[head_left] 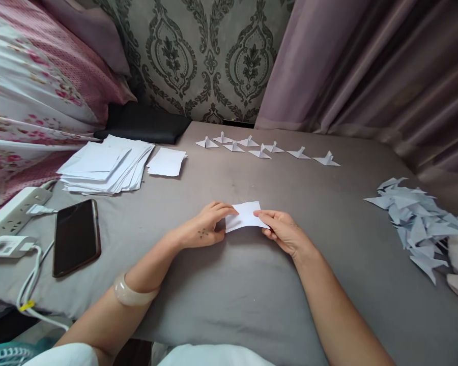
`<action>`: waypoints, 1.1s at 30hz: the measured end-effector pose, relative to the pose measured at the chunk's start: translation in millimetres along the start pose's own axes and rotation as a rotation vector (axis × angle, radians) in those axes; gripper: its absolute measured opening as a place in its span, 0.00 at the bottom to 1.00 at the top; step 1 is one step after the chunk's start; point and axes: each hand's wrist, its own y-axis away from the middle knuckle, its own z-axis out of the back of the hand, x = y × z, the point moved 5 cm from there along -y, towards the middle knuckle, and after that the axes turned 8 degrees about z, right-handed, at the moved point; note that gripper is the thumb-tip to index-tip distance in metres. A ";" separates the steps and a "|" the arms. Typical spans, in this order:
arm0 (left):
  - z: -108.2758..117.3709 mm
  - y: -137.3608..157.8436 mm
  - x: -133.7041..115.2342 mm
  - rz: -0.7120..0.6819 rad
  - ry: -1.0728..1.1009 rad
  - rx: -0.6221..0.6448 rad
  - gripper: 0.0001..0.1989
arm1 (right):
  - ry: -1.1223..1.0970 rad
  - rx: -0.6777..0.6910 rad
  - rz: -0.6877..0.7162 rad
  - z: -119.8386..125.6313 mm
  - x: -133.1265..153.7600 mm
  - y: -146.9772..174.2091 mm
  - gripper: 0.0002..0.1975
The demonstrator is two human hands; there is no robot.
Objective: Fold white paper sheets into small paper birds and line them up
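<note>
A small white sheet of paper point(245, 215) is held between my two hands over the grey cloth surface, bowed slightly. My left hand point(208, 224) grips its left edge, with the fingers on top and the thumb near the lower corner. At the right edge, my right hand point(284, 230) pinches the paper between thumb and fingers. Beyond my hands, several folded paper birds point(259, 151) stand spread out on the cloth. A small stack of paper squares point(167, 162) lies to the left of them.
A larger pile of paper sheets point(99, 165) lies at the left, before a black folded item point(145, 122). Nearer are a phone point(77, 238) and a power strip point(13, 213) with white cables. A heap of folded papers point(420, 218) lies far right. Curtains point(328, 66) hang behind.
</note>
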 end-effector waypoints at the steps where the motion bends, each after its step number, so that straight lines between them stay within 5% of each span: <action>1: -0.9 -0.6 -0.4 -0.013 -0.010 0.011 0.30 | -0.031 -0.014 -0.004 0.3 -0.3 -0.6 0.10; 6: -4.2 -6.0 6.0 -0.022 -0.156 -0.103 0.21 | -0.053 0.007 0.014 -1.6 -1.9 -2.7 0.13; 10: -14.4 -10.0 12.9 0.000 -0.286 -0.174 0.15 | 0.326 0.107 0.104 6.4 2.5 0.7 0.15; 13: -17.9 -11.2 13.6 0.014 -0.287 -0.227 0.13 | 0.657 0.106 0.307 20.1 14.8 7.3 0.14; 18: -15.9 -11.8 13.0 0.080 -0.172 -0.306 0.11 | 0.876 0.253 0.491 16.0 18.6 16.5 0.20; 22: -16.2 -10.7 12.2 0.153 -0.129 -0.337 0.09 | 0.951 0.194 0.525 7.6 16.7 13.3 0.10; 33: -16.7 -11.3 22.6 0.407 -0.022 -0.437 0.18 | 0.905 -0.034 0.495 6.4 11.7 4.2 0.18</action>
